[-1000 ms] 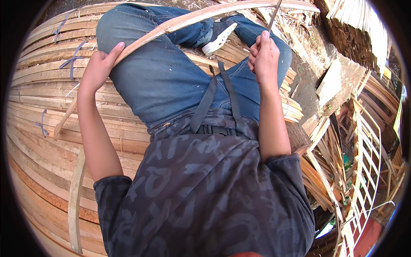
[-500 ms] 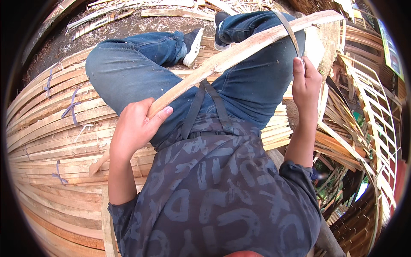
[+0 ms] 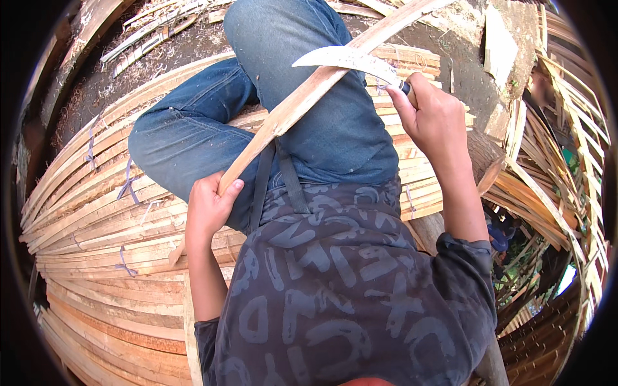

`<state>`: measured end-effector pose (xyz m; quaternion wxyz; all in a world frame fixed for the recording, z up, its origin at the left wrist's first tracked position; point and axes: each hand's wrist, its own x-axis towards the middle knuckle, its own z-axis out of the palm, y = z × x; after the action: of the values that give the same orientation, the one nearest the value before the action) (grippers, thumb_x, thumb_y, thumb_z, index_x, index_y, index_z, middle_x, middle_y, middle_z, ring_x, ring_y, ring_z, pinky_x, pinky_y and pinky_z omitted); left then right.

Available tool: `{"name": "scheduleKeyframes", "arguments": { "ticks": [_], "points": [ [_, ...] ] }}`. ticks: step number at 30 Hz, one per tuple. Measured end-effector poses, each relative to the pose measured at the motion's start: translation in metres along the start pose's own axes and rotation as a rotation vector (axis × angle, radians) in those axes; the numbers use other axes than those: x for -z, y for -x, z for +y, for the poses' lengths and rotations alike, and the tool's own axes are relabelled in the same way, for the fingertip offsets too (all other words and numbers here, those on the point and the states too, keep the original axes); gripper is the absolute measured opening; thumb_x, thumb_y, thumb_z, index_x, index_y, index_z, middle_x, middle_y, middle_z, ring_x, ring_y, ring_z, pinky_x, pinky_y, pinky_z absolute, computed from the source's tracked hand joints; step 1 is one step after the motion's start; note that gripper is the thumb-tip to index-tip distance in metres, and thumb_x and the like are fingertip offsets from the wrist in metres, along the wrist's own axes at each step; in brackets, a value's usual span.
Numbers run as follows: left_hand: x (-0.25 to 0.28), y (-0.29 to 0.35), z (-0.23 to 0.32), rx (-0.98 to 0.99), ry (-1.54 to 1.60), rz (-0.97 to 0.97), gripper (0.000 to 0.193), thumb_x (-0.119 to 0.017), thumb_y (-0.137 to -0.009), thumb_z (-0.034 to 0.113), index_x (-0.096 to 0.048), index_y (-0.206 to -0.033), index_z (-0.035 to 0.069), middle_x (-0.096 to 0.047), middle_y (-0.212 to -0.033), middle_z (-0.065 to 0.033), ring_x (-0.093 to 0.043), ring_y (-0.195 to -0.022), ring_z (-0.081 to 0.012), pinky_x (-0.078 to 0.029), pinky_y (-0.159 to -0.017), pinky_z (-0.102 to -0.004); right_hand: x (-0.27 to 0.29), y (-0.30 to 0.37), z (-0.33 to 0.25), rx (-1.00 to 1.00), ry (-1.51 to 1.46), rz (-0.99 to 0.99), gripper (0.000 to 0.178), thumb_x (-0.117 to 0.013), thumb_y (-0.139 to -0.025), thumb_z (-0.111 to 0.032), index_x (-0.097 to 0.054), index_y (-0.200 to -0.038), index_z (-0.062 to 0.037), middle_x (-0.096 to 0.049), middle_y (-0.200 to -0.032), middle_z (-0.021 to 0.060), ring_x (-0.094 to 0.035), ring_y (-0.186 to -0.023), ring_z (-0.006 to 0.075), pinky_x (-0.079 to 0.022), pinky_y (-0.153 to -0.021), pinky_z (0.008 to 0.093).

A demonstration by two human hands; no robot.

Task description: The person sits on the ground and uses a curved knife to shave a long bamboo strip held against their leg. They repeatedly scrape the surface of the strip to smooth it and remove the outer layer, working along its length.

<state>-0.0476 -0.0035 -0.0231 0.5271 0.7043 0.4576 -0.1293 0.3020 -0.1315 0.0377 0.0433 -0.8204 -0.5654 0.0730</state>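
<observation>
Between both fists' fingers (image 3: 226, 190), wood strip (image 3: 309, 96)

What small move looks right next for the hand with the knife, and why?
Probably draw the knife along the wooden strip, away from the body. The right hand holds the curved blade laid across the strip over the knee, while the left hand grips the strip's lower end, so it looks steadied for a shaving stroke.

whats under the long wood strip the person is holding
Under the wood strip are the person's jeans and stacked slats. The left hand covers its lower end; the knife lies across it.
</observation>
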Motion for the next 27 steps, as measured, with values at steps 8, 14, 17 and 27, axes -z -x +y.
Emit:
{"name": "scheduleKeyframes", "arguments": {
  "ticks": [8, 14, 17, 27],
  "points": [
    [-0.004, 0.000, 0.006, 0.155, 0.078, 0.027, 0.045, -0.065, -0.087, 0.033, -0.050, -0.066, -0.004, -0.040, -0.052, -0.0095, -0.037, -0.053, -0.0150, -0.035, -0.050, -0.0354, -0.036, -0.054, 0.047, 0.153, 0.058, 0.058, 0.040, -0.066, -0.086, -0.043, -0.049, -0.072, -0.0093, -0.057, -0.056, 0.0045, -0.059, -0.048, 0.0245, -0.045, -0.042, 0.0359],
    [-0.007, -0.010, 0.030, 0.186, 0.155, 0.014, 0.046, -0.063, -0.089, 0.034, -0.046, -0.066, -0.003, -0.037, -0.055, -0.0064, -0.035, -0.056, -0.0122, -0.034, -0.050, -0.0343, -0.051, -0.080, 0.079, 0.191, 0.105, 0.181, 0.042, -0.065, -0.086, -0.048, -0.049, -0.073, -0.0109, -0.057, -0.056, 0.0025, -0.058, -0.048, 0.0237, -0.045, -0.042, 0.0347],
    [-0.007, -0.009, 0.031, 0.193, 0.151, 0.012, 0.047, -0.062, -0.090, 0.035, -0.044, -0.066, -0.002, -0.035, -0.055, -0.0046, -0.034, -0.057, -0.0117, -0.033, -0.050, -0.0341, -0.044, -0.089, 0.118, 0.069, 0.176, 0.141, 0.037, -0.058, -0.093, -0.042, -0.053, -0.081, -0.0080, -0.054, -0.057, 0.0075, -0.055, -0.051, 0.0288, -0.042, -0.046, 0.0379],
    [0.003, -0.014, 0.012, 0.245, 0.228, -0.119, 0.056, -0.055, -0.092, 0.047, -0.035, -0.063, 0.005, -0.028, -0.061, 0.0040, -0.026, -0.060, -0.0079, -0.024, -0.049, -0.0310, -0.041, -0.074, 0.086, -0.070, -0.270, 0.110, 0.031, -0.056, -0.097, -0.032, -0.058, -0.099, -0.0015, -0.055, -0.059, 0.0103, -0.056, -0.050, 0.0244, -0.044, -0.051, 0.0351]
  ]
}}
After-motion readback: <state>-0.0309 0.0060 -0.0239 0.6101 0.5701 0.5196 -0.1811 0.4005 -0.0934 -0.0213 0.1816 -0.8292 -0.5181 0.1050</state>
